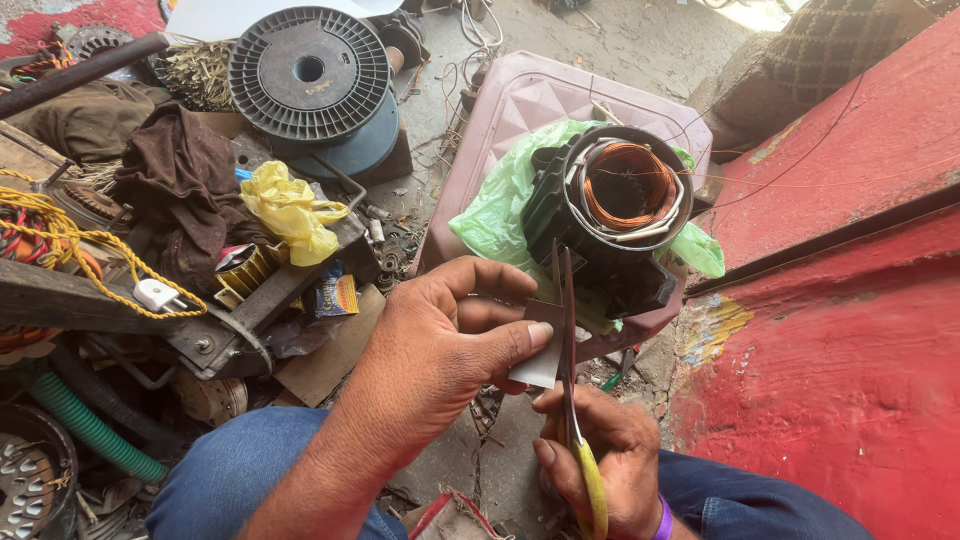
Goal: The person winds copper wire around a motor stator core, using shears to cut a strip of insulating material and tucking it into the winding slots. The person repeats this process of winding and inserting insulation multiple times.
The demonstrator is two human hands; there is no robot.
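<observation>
A red-painted, chipped slab [850, 330] fills the right side, and beside it a pale pink plastic stool [520, 110] carries a black electric motor stator with copper windings [620, 215], set on a light green plastic bag [495, 215]. Farther back lies a dark ribbed plastic wire spool [308, 72], with a crumpled yellow plastic bag [290, 212] and a brown rag [185, 175] among the scrap to the left. Below the stool, between the blue-jeaned knees [240, 465], the person's left hand [440, 350] is closed in a pinch, thumb and fingers gripping a small grey strip of insulation paper [540, 355]. Just beneath it the right hand [600, 460] is wrapped shut around the yellow handle of a pair of scissors [568, 340], whose narrow blades rise upright against the paper's right edge, almost together. The paper sits directly between the two hands, touching the left fingers and the blades
</observation>
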